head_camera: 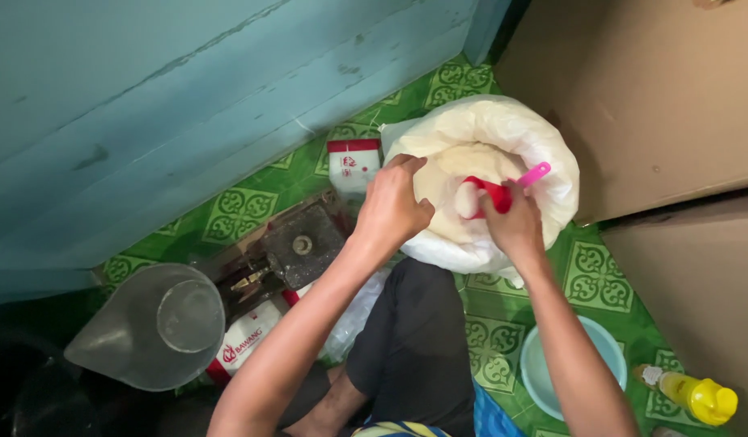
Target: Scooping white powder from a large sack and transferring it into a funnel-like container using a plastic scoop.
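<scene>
Scoop point(489, 194) pinched in right hand point(515, 226) fingers, over sack point(544, 154).

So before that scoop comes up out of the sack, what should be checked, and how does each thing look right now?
1. Sack mouth open: ok, left hand grips the rim.
2. Red scoop firmly held: ok, right hand wraps it.
3. Scoop loaded: ok, white powder fills it.
4. Light blue bowl ready nearby: ok, on the floor by the right forearm.
5. Bowl clean inside: cannot tell.
</scene>
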